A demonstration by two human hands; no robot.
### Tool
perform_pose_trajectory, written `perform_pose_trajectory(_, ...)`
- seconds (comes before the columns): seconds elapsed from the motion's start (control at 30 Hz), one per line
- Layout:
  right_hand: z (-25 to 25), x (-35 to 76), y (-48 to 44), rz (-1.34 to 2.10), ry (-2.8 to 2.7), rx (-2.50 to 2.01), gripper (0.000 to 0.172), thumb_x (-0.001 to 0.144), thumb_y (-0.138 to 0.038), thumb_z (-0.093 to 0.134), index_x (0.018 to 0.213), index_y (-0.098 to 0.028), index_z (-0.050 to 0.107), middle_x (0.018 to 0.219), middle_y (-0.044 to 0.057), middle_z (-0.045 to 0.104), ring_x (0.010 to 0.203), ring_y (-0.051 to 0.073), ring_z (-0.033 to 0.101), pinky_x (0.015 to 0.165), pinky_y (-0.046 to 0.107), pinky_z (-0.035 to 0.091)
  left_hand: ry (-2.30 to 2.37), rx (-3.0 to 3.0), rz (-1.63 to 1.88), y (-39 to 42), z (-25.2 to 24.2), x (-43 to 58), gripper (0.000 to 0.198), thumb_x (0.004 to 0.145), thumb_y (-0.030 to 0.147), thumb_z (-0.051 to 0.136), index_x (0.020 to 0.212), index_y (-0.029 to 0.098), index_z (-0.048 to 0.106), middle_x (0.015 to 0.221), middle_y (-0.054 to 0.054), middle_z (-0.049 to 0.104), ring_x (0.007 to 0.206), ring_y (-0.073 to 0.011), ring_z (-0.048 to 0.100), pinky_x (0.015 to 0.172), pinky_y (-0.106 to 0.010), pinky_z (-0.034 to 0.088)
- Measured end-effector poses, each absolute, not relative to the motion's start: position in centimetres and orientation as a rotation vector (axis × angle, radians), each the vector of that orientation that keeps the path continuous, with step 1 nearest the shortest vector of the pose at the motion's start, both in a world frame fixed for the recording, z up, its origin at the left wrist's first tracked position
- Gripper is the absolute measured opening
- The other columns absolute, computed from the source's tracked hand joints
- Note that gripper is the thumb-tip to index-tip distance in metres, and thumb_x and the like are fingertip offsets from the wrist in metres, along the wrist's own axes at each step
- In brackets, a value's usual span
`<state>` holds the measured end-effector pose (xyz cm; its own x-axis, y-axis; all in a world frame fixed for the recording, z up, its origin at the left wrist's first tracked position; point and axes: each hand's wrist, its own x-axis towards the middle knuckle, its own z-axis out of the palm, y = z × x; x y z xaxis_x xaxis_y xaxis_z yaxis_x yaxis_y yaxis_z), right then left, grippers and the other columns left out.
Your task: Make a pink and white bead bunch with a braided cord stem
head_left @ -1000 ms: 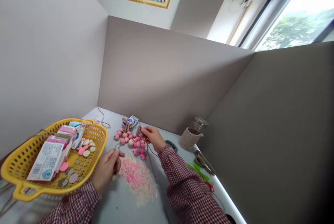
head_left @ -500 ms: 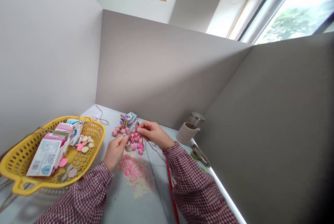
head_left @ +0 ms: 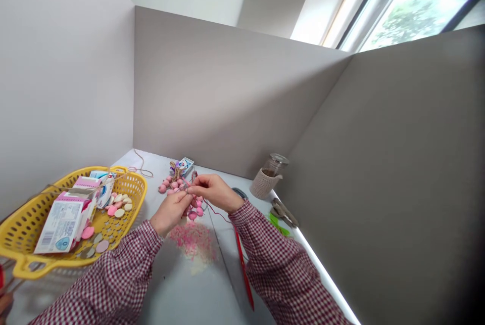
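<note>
My left hand (head_left: pixel 170 211) and my right hand (head_left: pixel 212 192) meet fingertip to fingertip above a cluster of pink bead-like pieces (head_left: pixel 170 185) on the grey table. Both hands are pinched on a thin red thread (head_left: pixel 214 210) that trails down toward my right sleeve. Which bead the fingers touch is too small to tell. A patch of pink and cream crumbs (head_left: pixel 193 244) lies on the table just below my hands. A long red stick (head_left: pixel 242 269) lies beside my right forearm.
A yellow perforated basket (head_left: pixel 22 244) at the left holds small cartons and pink and cream discs. A jar in a knitted holder (head_left: pixel 267 179), scissors (head_left: pixel 282 211) and green scraps (head_left: pixel 276 223) sit at the right. Grey partition walls enclose the table on three sides.
My left hand rose from the table near the crumbs and came up to my right hand. Both hands now pinch together over the beads. The view shifted slightly downward.
</note>
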<state>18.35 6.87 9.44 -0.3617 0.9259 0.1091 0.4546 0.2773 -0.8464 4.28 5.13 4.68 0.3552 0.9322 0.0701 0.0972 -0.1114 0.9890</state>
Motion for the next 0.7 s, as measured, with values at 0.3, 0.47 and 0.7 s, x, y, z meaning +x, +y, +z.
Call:
perform_pose_trajectory(0.3, 10.0, 19.7, 5.9, 1.001, -2.12, -1.259, 0.018, 0.071, -0.026, 0.061, 0.058, -0.016, 0.053, 0.054, -0.005, 0.048, 0.05, 0.008, 0.041, 0.048, 0.021, 0.031, 1.098, 1.709, 1.036, 4.5, 4.7, 3.4, 0.03, 0.076, 0.034, 0.045, 0.06, 0.017, 0.063, 0.063, -0.001, 0.053, 0.061, -0.0146, 0.05, 0.06, -0.025, 0.036)
perform_pose_trajectory(0.47, 10.5, 19.7, 5.9, 1.066, -2.104, -1.27, 0.021, 0.071, -0.032, 0.06, 0.059, -0.017, 0.051, 0.052, -0.004, 0.051, 0.047, 0.008, 0.043, 0.046, 0.021, 0.032, 1.194, 1.718, 1.089, 4.4, 4.4, 2.9, 0.029, 0.079, 0.026, 0.041, 0.06, 0.019, 0.063, 0.07, -0.002, 0.056, 0.069, -0.0161, 0.051, 0.068, -0.026, 0.037)
perform_pose_trajectory(0.7, 11.6, 18.2, 5.7, 1.292, -1.869, -1.202, 0.023, 0.07, -0.038, 0.061, 0.064, -0.019, 0.049, 0.057, -0.001, 0.058, 0.043, 0.008, 0.049, 0.041, 0.021, 0.036, 1.125, 1.606, 1.019, 5.1, 4.0, 4.2, 0.033, 0.083, 0.028, 0.036, 0.075, 0.014, 0.065, 0.068, -0.004, 0.063, 0.059, -0.0135, 0.052, 0.055, -0.023, 0.038)
